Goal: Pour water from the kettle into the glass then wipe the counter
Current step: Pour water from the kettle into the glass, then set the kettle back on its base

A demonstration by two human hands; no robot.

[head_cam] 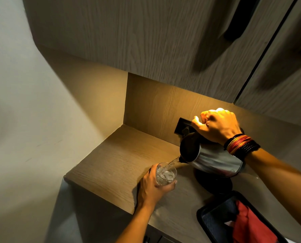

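A steel kettle (211, 159) with a dark open top is tilted to the left above the wooden counter (121, 158). My right hand (216, 125) grips its handle from above. A stream of water runs from the spout into a clear glass (165, 175), which stands on the counter and is partly filled. My left hand (151, 188) is wrapped around the glass from the near side. A red cloth (249, 223) lies in a dark tray (209, 220) at the lower right.
The kettle's black base (214, 183) sits on the counter under the kettle. A black wall socket (183, 128) is on the back panel behind it. Upper cabinets (163, 41) with dark handles hang overhead. A pale wall closes the left side.
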